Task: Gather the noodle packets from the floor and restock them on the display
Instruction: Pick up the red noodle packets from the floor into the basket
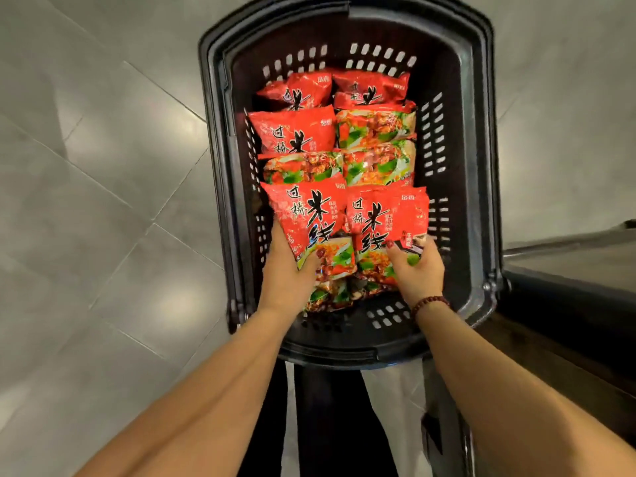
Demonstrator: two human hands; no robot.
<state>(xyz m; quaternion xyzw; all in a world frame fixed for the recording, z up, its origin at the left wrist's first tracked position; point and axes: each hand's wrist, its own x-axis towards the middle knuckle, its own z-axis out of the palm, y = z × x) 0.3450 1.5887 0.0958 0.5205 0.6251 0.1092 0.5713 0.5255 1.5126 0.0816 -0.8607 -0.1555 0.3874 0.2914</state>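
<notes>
A black plastic shopping basket (475,132) stands on the floor in front of me, filled with several red noodle packets in two rows. My left hand (287,270) grips the near-left packet (306,215) from below, thumb on its face. My right hand (418,270) grips the near-right packet (387,218) at its lower corner. Both packets are tilted up above the others. More packets (375,129) lie flat further back in the basket.
Grey tiled floor (103,201) spreads to the left and behind the basket. A dark display edge or counter (568,270) runs along the right. My dark legs (327,425) are below the basket. A beaded bracelet (430,302) is on my right wrist.
</notes>
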